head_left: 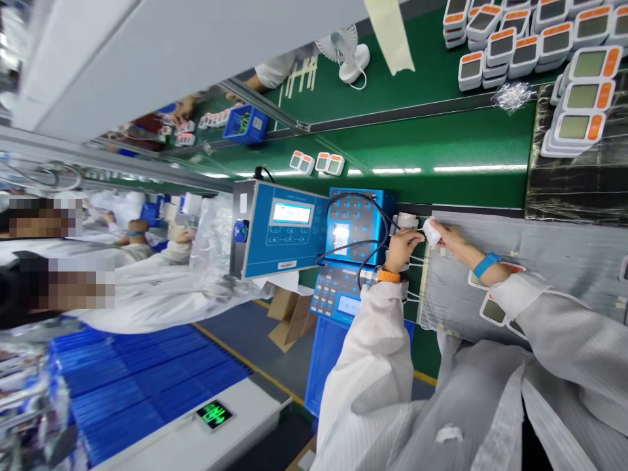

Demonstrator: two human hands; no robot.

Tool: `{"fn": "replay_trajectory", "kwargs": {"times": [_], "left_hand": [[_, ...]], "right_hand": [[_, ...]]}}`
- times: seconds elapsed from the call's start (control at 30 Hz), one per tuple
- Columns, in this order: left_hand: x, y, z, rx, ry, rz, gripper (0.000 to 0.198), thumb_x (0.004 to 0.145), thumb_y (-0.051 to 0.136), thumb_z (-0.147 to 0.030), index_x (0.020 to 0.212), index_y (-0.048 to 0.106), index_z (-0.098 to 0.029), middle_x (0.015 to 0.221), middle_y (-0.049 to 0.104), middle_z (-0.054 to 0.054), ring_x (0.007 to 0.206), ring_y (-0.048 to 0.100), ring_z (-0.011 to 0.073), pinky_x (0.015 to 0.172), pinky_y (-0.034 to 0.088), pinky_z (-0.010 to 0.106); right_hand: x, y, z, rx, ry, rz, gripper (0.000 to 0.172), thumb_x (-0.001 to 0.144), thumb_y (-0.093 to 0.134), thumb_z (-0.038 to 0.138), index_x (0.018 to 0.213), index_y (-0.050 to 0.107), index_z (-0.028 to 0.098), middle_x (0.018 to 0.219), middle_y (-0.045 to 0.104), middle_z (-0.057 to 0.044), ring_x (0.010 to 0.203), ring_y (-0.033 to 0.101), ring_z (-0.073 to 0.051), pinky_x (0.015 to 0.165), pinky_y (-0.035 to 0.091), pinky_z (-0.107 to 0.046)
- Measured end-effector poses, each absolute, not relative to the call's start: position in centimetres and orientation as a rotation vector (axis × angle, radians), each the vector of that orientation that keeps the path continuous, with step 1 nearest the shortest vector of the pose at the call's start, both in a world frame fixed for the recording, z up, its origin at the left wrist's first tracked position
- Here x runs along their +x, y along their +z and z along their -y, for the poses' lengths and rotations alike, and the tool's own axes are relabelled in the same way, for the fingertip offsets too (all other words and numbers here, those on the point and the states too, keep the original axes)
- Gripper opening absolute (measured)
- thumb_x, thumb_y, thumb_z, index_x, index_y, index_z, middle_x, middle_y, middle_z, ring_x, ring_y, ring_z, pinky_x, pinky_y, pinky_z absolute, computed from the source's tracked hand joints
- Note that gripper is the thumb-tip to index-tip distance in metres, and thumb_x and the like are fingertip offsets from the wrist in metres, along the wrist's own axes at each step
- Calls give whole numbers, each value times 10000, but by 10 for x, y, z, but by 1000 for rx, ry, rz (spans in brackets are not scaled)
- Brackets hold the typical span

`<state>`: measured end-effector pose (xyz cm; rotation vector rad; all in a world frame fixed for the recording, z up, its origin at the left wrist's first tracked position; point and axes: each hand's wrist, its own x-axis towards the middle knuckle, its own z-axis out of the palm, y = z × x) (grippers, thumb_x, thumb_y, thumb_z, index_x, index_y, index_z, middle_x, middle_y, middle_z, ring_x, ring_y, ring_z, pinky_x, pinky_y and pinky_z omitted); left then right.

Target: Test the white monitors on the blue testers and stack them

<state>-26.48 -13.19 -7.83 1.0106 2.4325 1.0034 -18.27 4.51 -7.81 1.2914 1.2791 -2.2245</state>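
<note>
Left hand (403, 252) and right hand (452, 239) clamp their fingers on one white piece (432, 232).

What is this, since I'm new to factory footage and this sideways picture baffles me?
This is one view from a camera worn on a person's head, turned on its side, so upright people appear to lie sideways. In the middle, the left hand, with an orange wristband, and the right hand, with a blue one, both hold a small white item. Beside them stand blue electronic units with screens and keypads, joined by black cables. A grey mat lies on the green workbench, and white monitors with orange trim are stacked beyond. Co-workers in white suits work nearby.
</note>
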Motion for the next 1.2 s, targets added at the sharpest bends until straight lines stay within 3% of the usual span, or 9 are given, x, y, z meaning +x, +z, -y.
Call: {"fn": "replay_trajectory", "kwargs": {"times": [0.1,0.3,0.5,0.8,0.93,1.0,1.03,1.13,1.2], "left_hand": [[-264,-82,132,884,1081,-2464,79,914,822,-294,880,828,-223,898,816,44,853,759,210,761,616,330],[-266,-82,131,959,1105,-2411,118,939,803,-301,842,843,-247,862,811,39,859,752,215,835,605,355],[-266,-86,131,953,1154,-2409,96,936,801,-286,860,848,-252,850,805,32,839,740,213,818,595,352],[-269,-85,129,1001,1074,-2423,111,910,810,-216,804,829,-247,811,789,18,821,739,209,830,597,349],[-263,-78,130,1041,971,-2466,141,954,754,-219,832,817,-254,860,797,25,901,753,220,886,602,360],[-256,-74,130,1006,906,-2510,66,946,757,-214,932,808,-253,924,804,36,960,758,233,905,601,366],[-253,-71,129,982,867,-2538,108,922,782,-215,1022,797,-251,973,806,47,999,758,247,916,598,373],[-246,-65,124,972,736,-2597,488,826,868,-229,1285,704,-242,1159,790,91,1122,744,311,980,572,421],[-248,-63,119,1032,693,-2555,593,792,887,-234,1341,664,-252,1257,768,100,1150,740,330,1018,551,436]], "right_hand": [[-181,-81,-40,1273,-2235,-1320,320,901,789,506,824,767,197,802,789,-44,776,741,-171,663,583,-238],[-180,-83,-39,1276,-2237,-1326,388,907,770,575,851,768,190,800,788,-68,793,758,-193,683,600,-259],[-180,-87,-37,1230,-2199,-1404,358,944,731,536,860,776,191,834,791,-57,777,731,-164,639,555,-216],[-181,-93,-30,1216,-2122,-1595,454,904,694,629,893,799,187,866,805,-57,809,743,-190,635,530,-233],[-181,-95,-20,1267,-2112,-1675,448,885,691,650,939,789,217,939,815,-46,935,767,-219,729,552,-246],[-181,-96,-13,1327,-2109,-1707,465,860,714,660,994,773,218,1001,809,-57,1006,760,-243,822,572,-279],[-180,-96,-10,1354,-2105,-1724,491,844,733,660,1051,760,216,1054,802,-69,1044,751,-255,878,578,-305],[-174,-96,-5,1330,-2055,-1868,637,765,836,594,1240,691,195,1268,736,-122,1220,678,-293,1058,547,-396],[-163,-98,-9,1188,-2022,-2037,727,697,908,491,1306,660,178,1377,672,-155,1335,602,-318,1152,496,-442]]}}
